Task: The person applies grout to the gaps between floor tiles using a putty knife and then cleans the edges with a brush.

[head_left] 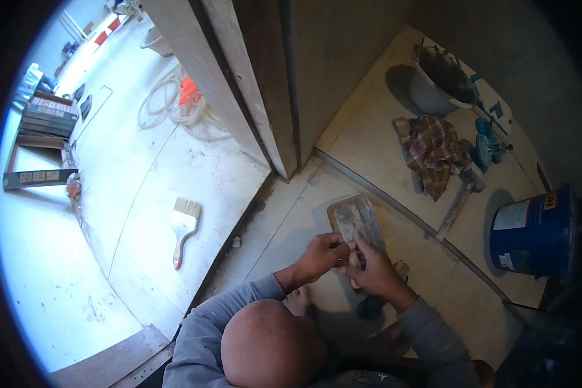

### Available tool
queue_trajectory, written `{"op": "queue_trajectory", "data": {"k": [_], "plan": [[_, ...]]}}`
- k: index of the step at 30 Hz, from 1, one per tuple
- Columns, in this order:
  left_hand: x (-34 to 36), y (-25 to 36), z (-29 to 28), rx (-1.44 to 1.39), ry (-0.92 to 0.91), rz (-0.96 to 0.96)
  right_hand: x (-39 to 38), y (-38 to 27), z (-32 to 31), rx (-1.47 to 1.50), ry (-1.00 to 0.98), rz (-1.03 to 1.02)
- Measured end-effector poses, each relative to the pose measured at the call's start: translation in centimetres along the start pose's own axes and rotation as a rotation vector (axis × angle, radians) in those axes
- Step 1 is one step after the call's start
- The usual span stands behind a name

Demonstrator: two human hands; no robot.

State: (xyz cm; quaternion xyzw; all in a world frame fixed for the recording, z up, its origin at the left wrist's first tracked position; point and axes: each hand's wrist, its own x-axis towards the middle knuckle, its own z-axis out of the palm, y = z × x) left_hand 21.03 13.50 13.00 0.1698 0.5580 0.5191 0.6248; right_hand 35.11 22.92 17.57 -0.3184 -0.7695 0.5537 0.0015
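Note:
My left hand (319, 258) is closed, its thumb and fingertips pinched together close to my right hand; whatever they pinch is too small to make out. My right hand (376, 271) is closed around a trowel (354, 262) with a pale handle. The trowel's flat metal blade appears to lie over a shallow rectangular tray (377, 226) smeared with grey paste. Both hands are at the near side of this tray, which rests on the tiled floor. Part of the handle is hidden by my fingers.
A wide brush (186, 223) lies left, beyond a raised floor edge. On the right are a blue bucket (530, 236), a hammer (456, 207), a plaid cloth (433, 150), blue suction cups (488, 143) and a grey bucket (436, 87). A coiled hose (168, 97) lies beyond the door frame (265, 77).

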Motion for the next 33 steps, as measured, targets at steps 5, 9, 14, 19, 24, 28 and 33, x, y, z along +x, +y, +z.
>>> {"op": "queue_trajectory", "data": {"k": [5,9,14,19,24,28,33], "plan": [[2.6,-2.2,0.1,0.433,0.115,0.272,0.0,1.4,-1.9,-0.182,0.143,0.012],[1.7,-3.7,-1.1,0.587,0.483,0.164,0.0,-0.1,-6.1,0.100,0.120,0.296],[3.9,-8.8,-0.9,0.571,0.336,0.067,1.5,-0.5,-8.4,0.173,0.069,0.384],[4.4,-9.3,-1.6,0.398,0.248,0.054,5.2,-1.5,-9.4,0.159,-0.008,0.395],[-0.7,-7.5,-5.7,0.078,0.190,-0.070,10.6,-0.7,-7.9,0.019,-0.142,0.312],[-5.6,-8.0,-8.5,-0.085,0.350,-0.111,15.4,5.0,-2.9,-0.503,-0.019,-0.279],[-12.4,-4.5,-8.3,-0.266,0.601,-0.067,21.4,0.0,1.2,-0.634,-0.333,0.074]]}}
